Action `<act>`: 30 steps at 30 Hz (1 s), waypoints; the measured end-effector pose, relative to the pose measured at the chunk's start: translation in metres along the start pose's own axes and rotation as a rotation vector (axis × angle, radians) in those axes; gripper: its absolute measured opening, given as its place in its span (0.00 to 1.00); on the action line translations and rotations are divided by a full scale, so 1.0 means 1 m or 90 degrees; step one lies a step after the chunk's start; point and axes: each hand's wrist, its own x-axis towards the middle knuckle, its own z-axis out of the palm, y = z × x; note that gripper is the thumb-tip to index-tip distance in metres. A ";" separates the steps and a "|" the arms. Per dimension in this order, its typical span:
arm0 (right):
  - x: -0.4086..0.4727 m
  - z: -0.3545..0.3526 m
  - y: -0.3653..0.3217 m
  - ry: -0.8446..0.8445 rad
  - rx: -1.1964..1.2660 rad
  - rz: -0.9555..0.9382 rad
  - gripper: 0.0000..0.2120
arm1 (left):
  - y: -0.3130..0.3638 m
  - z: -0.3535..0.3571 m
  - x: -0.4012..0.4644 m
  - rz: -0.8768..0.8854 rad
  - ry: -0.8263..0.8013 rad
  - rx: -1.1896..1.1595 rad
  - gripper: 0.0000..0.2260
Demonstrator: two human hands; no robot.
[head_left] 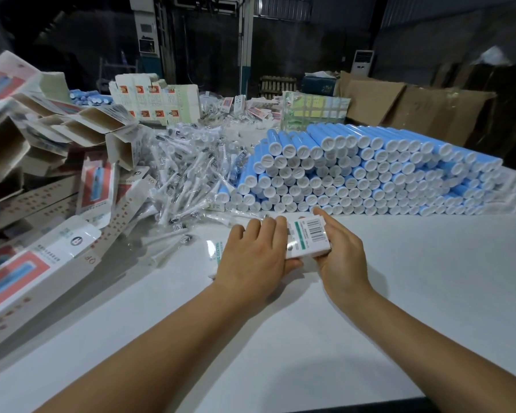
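Clasping the small white barcode-labelled cardboard box (pixel 309 237) well in from the white table's (pixel 399 281) near edge, the left hand (pixel 251 257) and right hand (pixel 340 254) curl round its ends; a slip could send it into the nearby stack of blue white-capped tubes (pixel 370 171).

I have the small white cardboard box with a barcode label (pixel 309 238) straight ahead of me, at the middle of the white table top (pixel 399 293). The left hand (pixel 252 257) holds its left end and the right hand (pixel 340 251) its right end. Just behind the box lies the wide stack of blue plastic tubes with white end caps (pixel 370 174), running off to the right. Left of that stack sits the heap of white brush heads in clear plastic bags (pixel 188 174), with a few lying loose near the box. Further left, flat printed cardboard cartons (pixel 27 269) overlap along the table's left side, and the pile of opened grey-lined cardboard cartons (pixel 72 126) lies behind them. Brown corrugated cardboard boxes (pixel 414 105) stand behind the tubes, at the far right.
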 end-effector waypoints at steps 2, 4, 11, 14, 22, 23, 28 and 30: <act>0.001 -0.001 0.001 -0.025 0.027 0.006 0.17 | -0.002 -0.001 0.000 -0.006 -0.009 -0.009 0.31; 0.001 -0.002 0.002 -0.048 0.003 0.008 0.20 | -0.004 0.000 0.000 -0.013 -0.007 -0.021 0.30; -0.010 0.004 0.003 -0.016 -0.272 -0.099 0.11 | -0.007 0.001 0.004 -0.061 -0.099 -0.046 0.35; -0.013 0.004 0.004 0.002 -0.370 -0.170 0.14 | -0.004 0.003 0.004 -0.044 -0.056 -0.027 0.32; -0.012 0.002 0.004 -0.023 -0.300 -0.106 0.18 | -0.006 0.002 0.003 -0.036 -0.018 -0.030 0.29; -0.011 0.002 0.004 -0.022 -0.272 -0.082 0.18 | -0.006 0.001 0.003 -0.042 -0.038 -0.038 0.30; -0.011 0.002 0.007 0.036 -0.330 -0.119 0.08 | -0.006 0.002 0.004 -0.089 -0.137 -0.036 0.36; -0.013 0.003 0.007 0.040 -0.392 -0.163 0.10 | -0.003 0.004 0.004 -0.087 -0.142 -0.017 0.34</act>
